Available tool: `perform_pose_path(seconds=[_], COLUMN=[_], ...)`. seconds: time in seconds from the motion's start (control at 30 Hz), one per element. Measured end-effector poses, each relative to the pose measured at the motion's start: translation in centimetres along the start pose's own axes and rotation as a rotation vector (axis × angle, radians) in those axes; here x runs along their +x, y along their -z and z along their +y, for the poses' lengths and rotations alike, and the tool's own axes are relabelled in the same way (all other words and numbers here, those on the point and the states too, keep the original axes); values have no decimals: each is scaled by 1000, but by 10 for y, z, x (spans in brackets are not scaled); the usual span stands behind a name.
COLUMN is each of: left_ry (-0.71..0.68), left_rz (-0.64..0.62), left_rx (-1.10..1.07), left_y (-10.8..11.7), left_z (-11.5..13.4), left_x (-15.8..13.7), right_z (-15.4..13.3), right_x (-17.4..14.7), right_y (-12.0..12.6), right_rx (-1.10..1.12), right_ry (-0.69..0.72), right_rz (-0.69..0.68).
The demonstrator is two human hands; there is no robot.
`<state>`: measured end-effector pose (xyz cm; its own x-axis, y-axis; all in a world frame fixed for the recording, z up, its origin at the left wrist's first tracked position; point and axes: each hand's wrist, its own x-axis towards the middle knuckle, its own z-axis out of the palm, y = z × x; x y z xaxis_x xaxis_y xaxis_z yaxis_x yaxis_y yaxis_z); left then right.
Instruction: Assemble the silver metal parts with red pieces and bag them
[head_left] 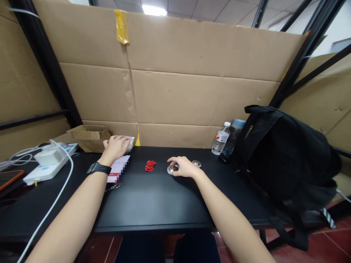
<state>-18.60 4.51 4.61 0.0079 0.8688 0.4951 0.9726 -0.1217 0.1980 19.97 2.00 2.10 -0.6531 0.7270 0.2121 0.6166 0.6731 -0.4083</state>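
I see this from my own head, where the camera sits, facing forward and tipped down over the desk (153,204). It is near enough that my forearms (74,208) enter from the bottom edge, my left hand (116,146) and right hand (184,167) reaching only about mid-height. The view is wide: the cardboard wall (178,98) spans it straight ahead, a strip of ceiling (181,7) shows along the top, and my legs (142,248) at the bottom.

A wristwatch (100,168) with a broad, smooth black strap and greyish case circles the wrist behind the left hand (116,146). Both forearms (75,208) are bare. The trousers (140,250) look dark, probably navy, in dim light.
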Motion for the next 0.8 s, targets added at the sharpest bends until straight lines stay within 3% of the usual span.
perform_pose_path(seconds=[0.07, 0.2, 0.27, 0.37, 0.43, 0.53, 0.8], left_ry=[-46, -281, -378, -456, -471, -496, -562], left_rz=[82, 45, 23, 86, 150, 226, 269], left_rx=[-33, -148, -204, -239, -258, -291, -338], left_y=[3, 3, -1, -7, -9, -10, -10], left_z=[26, 86, 112, 139, 149, 158, 163], left_x=[-5, -19, -28, -40, -46, -51, -55], right_z=[-3, -8, -10, -13, -17, -24, -37], right_x=[0, 1, 1, 2, 4, 6, 5], right_y=[0, 0, 0, 1, 3, 4, 1], right_rx=[-23, -49, 56, 396, 653, 933, 1094], right_ry=[10, 27, 17, -42, -82, -90, -85], right_rz=[-17, 65, 170, 351, 437, 447, 416])
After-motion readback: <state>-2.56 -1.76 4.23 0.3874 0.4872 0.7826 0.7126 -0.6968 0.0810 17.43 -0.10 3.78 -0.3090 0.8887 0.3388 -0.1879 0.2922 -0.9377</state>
